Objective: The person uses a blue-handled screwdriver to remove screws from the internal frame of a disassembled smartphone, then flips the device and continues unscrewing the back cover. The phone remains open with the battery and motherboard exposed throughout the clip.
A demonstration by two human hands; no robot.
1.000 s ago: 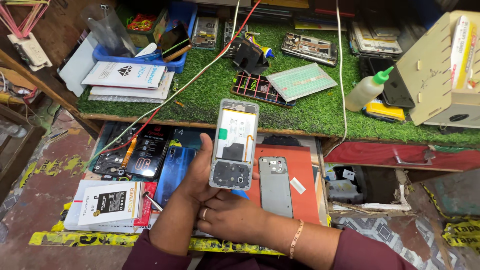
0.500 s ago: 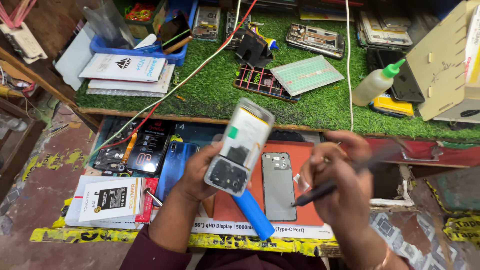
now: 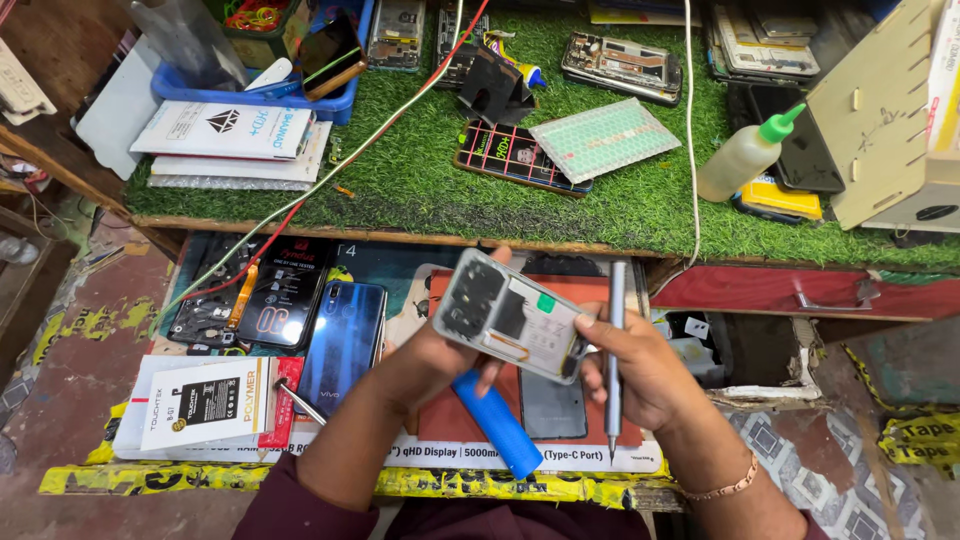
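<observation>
My left hand (image 3: pixel 425 365) grips an opened phone (image 3: pixel 510 316), back cover off, with its camera end to the left and the battery and boards showing. My right hand (image 3: pixel 640 375) steadies the phone's right end with its fingertips and also holds a thin grey screwdriver (image 3: pixel 614 350) upright, tip pointing down. A blue cylindrical tool handle (image 3: pixel 496 424) sticks out below my left hand. Under both hands lies a grey phone back cover (image 3: pixel 553 405) on an orange mat (image 3: pixel 460 425).
A blue phone (image 3: pixel 343 343), a black phone back (image 3: pixel 278 293) and a white battery box (image 3: pixel 208 402) lie to the left. Further back, the green turf shelf (image 3: pixel 420 190) carries a blue tray (image 3: pixel 250 85), a squeeze bottle (image 3: pixel 746 157), cables and phone parts. An open drawer (image 3: pixel 740 350) sits at right.
The phone has turned from nearly upright to lying sideways. My right hand has come in from the right with the screwdriver and now touches the phone's end.
</observation>
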